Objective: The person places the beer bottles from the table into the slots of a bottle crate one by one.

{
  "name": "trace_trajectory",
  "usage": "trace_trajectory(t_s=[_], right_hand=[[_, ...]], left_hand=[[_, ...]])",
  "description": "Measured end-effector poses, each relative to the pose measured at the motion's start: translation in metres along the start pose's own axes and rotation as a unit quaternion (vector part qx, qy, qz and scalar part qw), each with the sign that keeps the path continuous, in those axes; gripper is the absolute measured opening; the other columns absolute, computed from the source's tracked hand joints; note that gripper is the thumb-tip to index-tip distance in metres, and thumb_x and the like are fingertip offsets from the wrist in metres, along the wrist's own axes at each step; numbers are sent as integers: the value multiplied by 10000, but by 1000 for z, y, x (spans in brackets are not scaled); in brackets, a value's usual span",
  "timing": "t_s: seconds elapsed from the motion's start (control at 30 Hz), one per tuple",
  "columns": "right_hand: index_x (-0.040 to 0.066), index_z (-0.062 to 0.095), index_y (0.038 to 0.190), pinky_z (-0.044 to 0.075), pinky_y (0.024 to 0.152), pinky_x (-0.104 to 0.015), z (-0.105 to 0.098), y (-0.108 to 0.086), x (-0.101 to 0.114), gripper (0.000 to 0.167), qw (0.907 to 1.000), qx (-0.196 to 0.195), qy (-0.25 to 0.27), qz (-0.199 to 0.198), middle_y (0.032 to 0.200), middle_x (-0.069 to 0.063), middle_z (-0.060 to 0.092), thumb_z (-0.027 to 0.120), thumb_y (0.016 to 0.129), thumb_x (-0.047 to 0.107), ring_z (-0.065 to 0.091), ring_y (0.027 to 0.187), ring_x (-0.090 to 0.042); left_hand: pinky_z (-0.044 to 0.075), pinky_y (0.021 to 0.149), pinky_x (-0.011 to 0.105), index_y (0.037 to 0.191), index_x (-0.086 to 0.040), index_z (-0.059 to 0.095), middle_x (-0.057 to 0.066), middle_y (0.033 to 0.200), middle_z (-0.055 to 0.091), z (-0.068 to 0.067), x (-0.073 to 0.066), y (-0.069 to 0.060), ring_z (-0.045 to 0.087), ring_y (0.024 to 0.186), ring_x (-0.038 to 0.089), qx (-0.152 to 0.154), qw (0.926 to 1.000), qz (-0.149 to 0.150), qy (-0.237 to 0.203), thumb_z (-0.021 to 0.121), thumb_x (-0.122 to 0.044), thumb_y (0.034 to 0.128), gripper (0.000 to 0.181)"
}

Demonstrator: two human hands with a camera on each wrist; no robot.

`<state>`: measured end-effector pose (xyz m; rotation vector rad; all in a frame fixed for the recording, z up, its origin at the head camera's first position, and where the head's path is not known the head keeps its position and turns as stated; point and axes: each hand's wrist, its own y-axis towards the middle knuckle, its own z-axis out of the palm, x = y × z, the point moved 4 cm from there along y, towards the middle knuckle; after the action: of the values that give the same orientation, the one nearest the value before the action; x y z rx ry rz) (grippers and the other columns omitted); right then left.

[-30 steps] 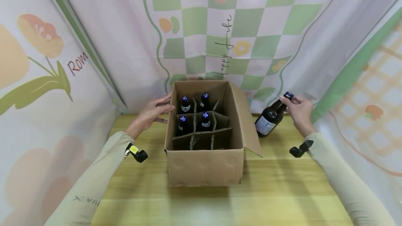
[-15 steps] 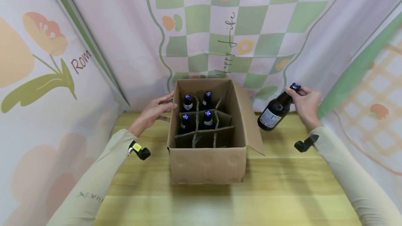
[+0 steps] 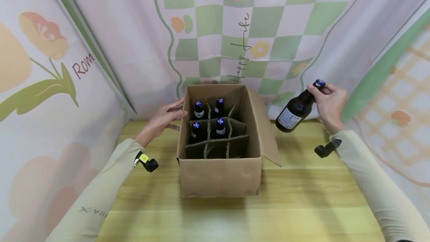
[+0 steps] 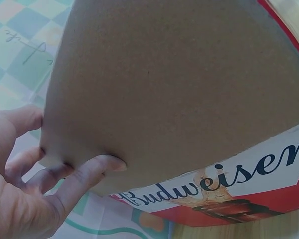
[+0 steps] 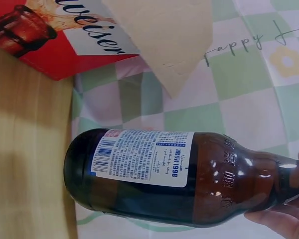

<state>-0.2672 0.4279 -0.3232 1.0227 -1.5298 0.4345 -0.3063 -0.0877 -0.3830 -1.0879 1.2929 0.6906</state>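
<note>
My right hand (image 3: 330,104) grips a brown beer bottle (image 3: 299,105) by its neck, right of the cardboard box (image 3: 220,178). The bottle is tilted, blue cap toward me and up, base toward the box, and hangs above the table. Its white-and-blue back label (image 5: 144,157) faces the right wrist camera. My left hand (image 3: 159,120) touches the box's left side, fingertips against a brown cardboard panel (image 4: 179,89) in the left wrist view. Inside the box stand several blue-capped bottles (image 3: 220,130) in the left and middle columns of a cardboard divider (image 3: 236,141).
The box's right flap (image 3: 263,126) leans outward toward the bottle. Red-and-white Budweiser print (image 4: 209,191) covers the box side. Below is a wooden table (image 3: 295,201). A patterned curtain (image 3: 208,21) hangs right behind the box, with more fabric on both sides.
My right hand has lifted the bottle up and slightly to the right, away from the table. The left hand stays at the box's left side, and the box has not moved.
</note>
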Motion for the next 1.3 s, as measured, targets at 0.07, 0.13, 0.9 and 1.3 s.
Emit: trace_trajectory(t_s=[0.07, 0.13, 0.9, 1.3], right_hand=[[89, 796, 1115, 588, 706, -85, -1, 0, 5, 263, 9994, -124, 336, -34, 717, 270, 713, 862, 872, 164, 707, 689, 63], [152, 816, 1019, 600, 684, -107, -2, 1, 11, 186, 9965, -160, 825, 0, 739, 211, 746, 880, 847, 120, 723, 688, 31], [-97, 776, 1065, 621, 750, -325, 5, -24, 96, 311, 9472, 53, 3098, -827, 905, -126, 805, 889, 778, -50, 780, 809, -203], [-143, 750, 1094, 651, 699, -287, 37, -53, 127, 336, 9252, 294, 3517, -1395, 918, -182, 791, 874, 804, -28, 771, 804, -222]], left_hand=[[661, 864, 424, 1641, -326, 329, 99, 1701, 327, 0, -1, -1, 499, 1413, 393, 6, 10000, 10, -5, 672, -181, 1019, 725], [661, 866, 422, 1645, -318, 322, 128, 1694, 330, 0, -1, -1, 492, 1420, 401, 29, 10000, 41, -2, 667, -182, 1022, 724], [659, 869, 414, 1639, -324, 328, 118, 1700, 322, -1, 1, 2, 500, 1412, 400, -52, 9999, 119, 21, 669, -175, 1018, 724], [665, 839, 385, 1640, -303, 326, 97, 1710, 304, -1, 4, -4, 504, 1402, 409, -96, 9998, 179, 20, 650, -172, 1033, 701]])
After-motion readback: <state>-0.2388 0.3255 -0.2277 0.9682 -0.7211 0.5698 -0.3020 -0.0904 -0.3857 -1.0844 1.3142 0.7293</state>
